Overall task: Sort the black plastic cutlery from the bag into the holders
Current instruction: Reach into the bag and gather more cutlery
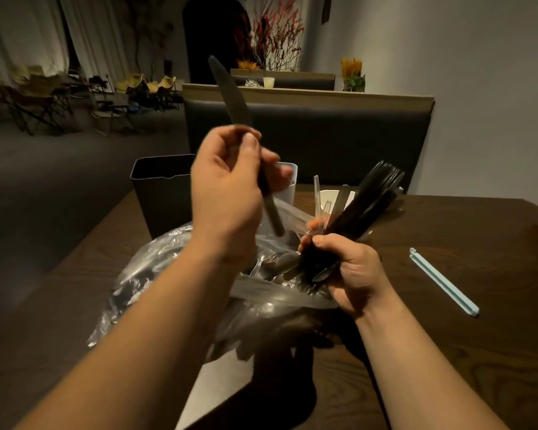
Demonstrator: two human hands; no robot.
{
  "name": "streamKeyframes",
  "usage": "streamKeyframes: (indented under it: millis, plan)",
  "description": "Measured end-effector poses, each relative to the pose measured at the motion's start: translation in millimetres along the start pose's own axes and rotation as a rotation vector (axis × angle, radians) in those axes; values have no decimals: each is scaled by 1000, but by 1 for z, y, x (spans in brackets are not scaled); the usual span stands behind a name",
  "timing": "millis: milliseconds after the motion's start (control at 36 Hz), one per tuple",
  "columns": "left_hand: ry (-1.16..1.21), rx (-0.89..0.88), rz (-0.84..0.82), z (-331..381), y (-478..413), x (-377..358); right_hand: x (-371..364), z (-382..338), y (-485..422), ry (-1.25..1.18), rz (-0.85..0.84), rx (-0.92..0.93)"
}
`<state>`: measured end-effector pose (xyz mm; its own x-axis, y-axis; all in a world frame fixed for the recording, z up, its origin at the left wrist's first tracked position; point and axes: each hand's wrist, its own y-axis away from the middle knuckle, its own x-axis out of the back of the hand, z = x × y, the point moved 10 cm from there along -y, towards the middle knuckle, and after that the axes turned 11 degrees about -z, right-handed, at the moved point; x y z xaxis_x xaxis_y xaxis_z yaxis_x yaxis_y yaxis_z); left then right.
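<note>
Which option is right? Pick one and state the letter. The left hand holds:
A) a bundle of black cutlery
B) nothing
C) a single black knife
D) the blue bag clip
C: the left hand pinches a single black knife, blade pointing up, while the right hand grips the bundle of black cutlery.

Two hands: the left hand (227, 193) and the right hand (348, 271). One knife (230, 97), upper centre. One bundle (367, 200) of black cutlery, centre right, its pieces too overlapped to count. One bag (156, 268). Two holders in plain view: black holder (159, 197) and white holder (289, 193). One clip (444, 282), right.
</note>
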<state>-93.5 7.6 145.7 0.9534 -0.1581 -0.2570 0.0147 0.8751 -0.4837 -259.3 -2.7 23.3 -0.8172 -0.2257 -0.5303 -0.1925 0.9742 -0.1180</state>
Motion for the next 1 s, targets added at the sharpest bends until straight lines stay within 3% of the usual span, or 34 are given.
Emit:
streamKeyframes:
  millis: [222, 444, 611, 833, 1000]
  plan:
    - [182, 48, 257, 6, -50, 89, -22, 20, 0, 162, 34, -87]
    - [-343, -179, 451, 15, -73, 160, -33, 46, -3, 171, 49, -207]
    - [-756, -283, 393, 5, -73, 159, -30, 61, 0, 259, 77, -272]
    - [-1388, 120, 178, -46, -92, 149, -25, 46, -3, 503, 91, -233]
    - [-1292, 49, 84, -51, -94, 145, -21, 40, -4, 389, 114, -184]
